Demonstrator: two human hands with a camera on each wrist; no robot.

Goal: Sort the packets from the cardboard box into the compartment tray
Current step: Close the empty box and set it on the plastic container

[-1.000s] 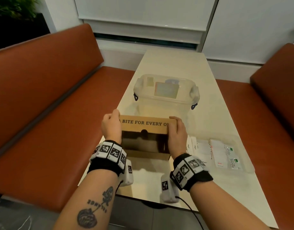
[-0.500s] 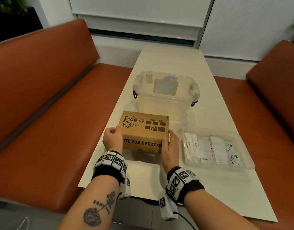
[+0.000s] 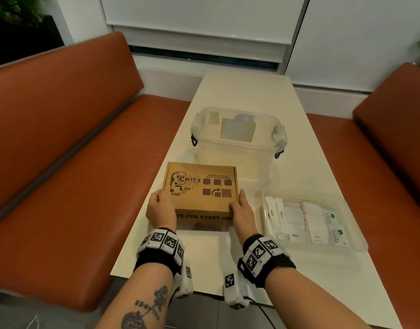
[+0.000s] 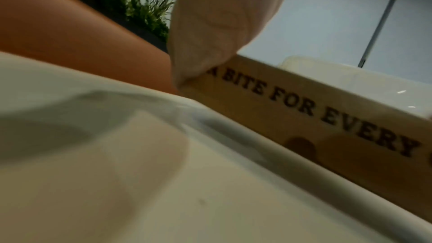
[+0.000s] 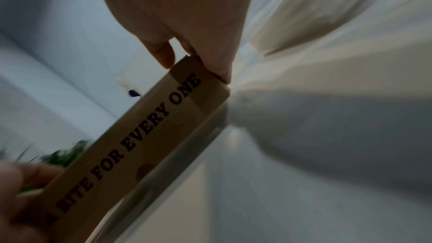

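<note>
Brown card gripped from both sides: left hand (image 3: 160,207) curled round the near left corner of the flat kraft cardboard box (image 3: 200,188), thumb on the lid; right hand (image 3: 243,210) clamped on the near right corner, thumb on top, fingers down the side wall. Lid raised a second ago, nearly down half a second ago, now flat and shut, with the box sitting square on the pale cream tabletop (image 3: 228,252). Judged from that: nothing more to come out, sorting likely done, only tidying left. Printed on the lid: a cartoon creature beside "CBITE'S", a small headline too fine to read, dark squares and a curved arrow. Along the front wall, in block capitals, "A BITE FOR EVERY ONE", read whole across the two wrist views. Just right of the box and apart from it, the clear shallow plastic compartment tray (image 3: 356,246), holding the white paper packets (image 3: 297,219) in rows: slim sticks marked "Sugar" at the left, sachets marked "Pepper" next, then a red-lettered sort not legible, then green-and-white "Stevia" at the right. Behind the box, a lidded translucent plastic storage tub (image 3: 237,148) with clip handles; rust-orange padded benches (image 3: 73,174) along both sides.
</note>
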